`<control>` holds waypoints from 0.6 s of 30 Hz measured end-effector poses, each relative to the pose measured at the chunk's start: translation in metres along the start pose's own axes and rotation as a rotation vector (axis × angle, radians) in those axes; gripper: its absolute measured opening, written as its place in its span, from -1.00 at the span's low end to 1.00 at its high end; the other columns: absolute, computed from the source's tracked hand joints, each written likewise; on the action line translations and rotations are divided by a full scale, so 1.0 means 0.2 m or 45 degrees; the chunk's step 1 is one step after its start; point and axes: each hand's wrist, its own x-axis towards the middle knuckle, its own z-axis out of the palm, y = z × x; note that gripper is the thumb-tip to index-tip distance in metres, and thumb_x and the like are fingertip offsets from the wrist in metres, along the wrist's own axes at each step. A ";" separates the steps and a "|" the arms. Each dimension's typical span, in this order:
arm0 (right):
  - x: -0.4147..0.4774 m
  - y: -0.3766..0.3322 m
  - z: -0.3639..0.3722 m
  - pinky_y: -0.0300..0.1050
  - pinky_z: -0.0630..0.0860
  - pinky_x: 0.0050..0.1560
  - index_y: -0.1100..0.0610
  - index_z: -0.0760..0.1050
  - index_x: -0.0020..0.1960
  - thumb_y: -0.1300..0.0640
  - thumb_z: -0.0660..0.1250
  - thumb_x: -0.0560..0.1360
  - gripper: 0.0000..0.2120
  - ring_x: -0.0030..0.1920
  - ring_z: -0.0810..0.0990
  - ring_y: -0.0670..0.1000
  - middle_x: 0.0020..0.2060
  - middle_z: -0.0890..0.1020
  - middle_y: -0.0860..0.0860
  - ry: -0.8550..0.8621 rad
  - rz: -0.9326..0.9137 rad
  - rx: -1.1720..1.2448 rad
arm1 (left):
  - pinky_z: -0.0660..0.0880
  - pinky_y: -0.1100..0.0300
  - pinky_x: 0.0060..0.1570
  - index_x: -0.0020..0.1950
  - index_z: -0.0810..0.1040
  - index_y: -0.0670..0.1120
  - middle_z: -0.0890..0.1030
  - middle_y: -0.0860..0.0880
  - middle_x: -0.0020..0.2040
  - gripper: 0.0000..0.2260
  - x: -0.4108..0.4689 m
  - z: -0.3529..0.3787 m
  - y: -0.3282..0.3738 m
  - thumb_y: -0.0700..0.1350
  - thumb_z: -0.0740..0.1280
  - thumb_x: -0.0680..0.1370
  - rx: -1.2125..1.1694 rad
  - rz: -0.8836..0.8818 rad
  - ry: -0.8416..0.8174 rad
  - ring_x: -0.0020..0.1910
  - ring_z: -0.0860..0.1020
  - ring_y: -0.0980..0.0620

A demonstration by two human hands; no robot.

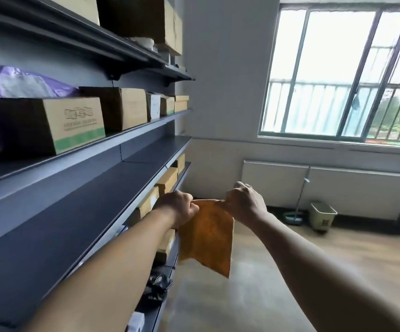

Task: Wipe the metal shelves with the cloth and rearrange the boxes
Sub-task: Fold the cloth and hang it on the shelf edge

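Pinching the orange cloth (208,236) by its top corners with left hand (178,207) and right hand (244,202), beside the dark middle shelf (74,224) — wiping seemingly yet to start, boxes (72,123) not yet rearranged.

Both arms extended forward, forearms bare. Left hand (179,207) fisted, right hand (245,202) knuckles up; each pinches top corner of cloth (208,238), hands close together.
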 end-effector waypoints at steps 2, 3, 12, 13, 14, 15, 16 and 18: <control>0.24 0.06 0.03 -0.09 0.47 -0.06 0.07 0.67 0.00 -0.31 0.28 0.55 -0.55 0.09 0.63 0.15 0.02 0.66 0.07 -0.001 0.039 -0.027 | 0.61 0.06 -0.08 0.07 0.55 -0.06 0.56 -0.03 -0.16 -0.68 0.27 0.02 -0.06 0.11 0.11 0.63 -0.029 0.042 0.010 -0.17 0.59 -0.03; 0.34 0.08 0.04 -0.09 0.47 -0.08 0.06 0.65 -0.01 -0.31 0.27 0.56 -0.55 0.06 0.65 0.16 0.00 0.68 0.07 0.000 0.046 -0.052 | 0.61 0.07 -0.07 0.08 0.55 -0.06 0.56 -0.02 -0.16 -0.67 0.38 0.03 -0.09 0.12 0.11 0.64 -0.029 0.058 0.012 -0.16 0.59 -0.03; 1.07 0.44 0.21 -0.07 0.43 -0.10 0.08 0.61 -0.04 -0.33 0.30 0.54 -0.54 0.04 0.66 0.20 -0.04 0.70 0.10 0.033 0.151 -0.119 | 0.52 0.07 -0.01 0.15 0.55 -0.05 0.65 -0.11 0.09 -0.70 1.29 0.21 -0.16 0.09 0.13 0.69 0.033 0.239 -0.060 0.05 0.61 -0.10; 1.12 0.47 0.22 -0.07 0.41 -0.12 0.08 0.60 -0.05 -0.32 0.31 0.54 -0.55 0.04 0.66 0.21 -0.05 0.70 0.10 0.045 0.157 -0.109 | 0.49 0.10 -0.05 0.11 0.55 -0.04 0.65 -0.10 0.08 -0.73 1.35 0.22 -0.17 0.09 0.14 0.69 0.027 0.258 -0.053 0.03 0.61 -0.08; 1.21 0.51 0.24 -0.07 0.41 -0.12 0.09 0.60 -0.06 -0.32 0.31 0.53 -0.54 0.03 0.66 0.21 -0.05 0.70 0.10 0.060 0.158 -0.095 | 0.45 0.12 -0.07 0.05 0.52 -0.02 0.64 -0.10 0.06 -0.76 1.44 0.23 -0.19 0.08 0.14 0.68 0.017 0.268 -0.041 0.01 0.59 -0.07; 1.30 0.54 0.27 -0.06 0.44 -0.11 0.09 0.60 -0.06 -0.33 0.31 0.53 -0.54 0.02 0.66 0.21 -0.05 0.70 0.10 0.065 0.153 -0.085 | 0.42 0.12 -0.08 -0.01 0.48 0.01 0.64 -0.10 0.04 -0.79 1.53 0.24 -0.20 0.08 0.15 0.67 0.004 0.283 -0.026 -0.02 0.58 -0.07; 1.38 0.56 0.30 -0.06 0.46 -0.09 0.09 0.60 -0.07 -0.34 0.31 0.53 -0.53 0.02 0.66 0.21 -0.06 0.70 0.11 0.061 0.147 -0.084 | 0.41 0.12 -0.08 -0.05 0.44 0.02 0.64 -0.10 0.03 -0.81 1.62 0.26 -0.22 0.08 0.15 0.66 -0.005 0.286 -0.034 -0.04 0.56 -0.07; 1.57 0.62 0.37 -0.06 0.47 -0.09 0.09 0.60 -0.08 -0.34 0.31 0.52 -0.53 0.02 0.65 0.23 -0.06 0.70 0.11 0.059 0.144 -0.077 | 0.41 0.11 -0.09 -0.09 0.42 0.02 0.62 -0.09 -0.01 -0.81 1.81 0.31 -0.25 0.08 0.16 0.65 -0.025 0.266 -0.043 -0.07 0.52 -0.05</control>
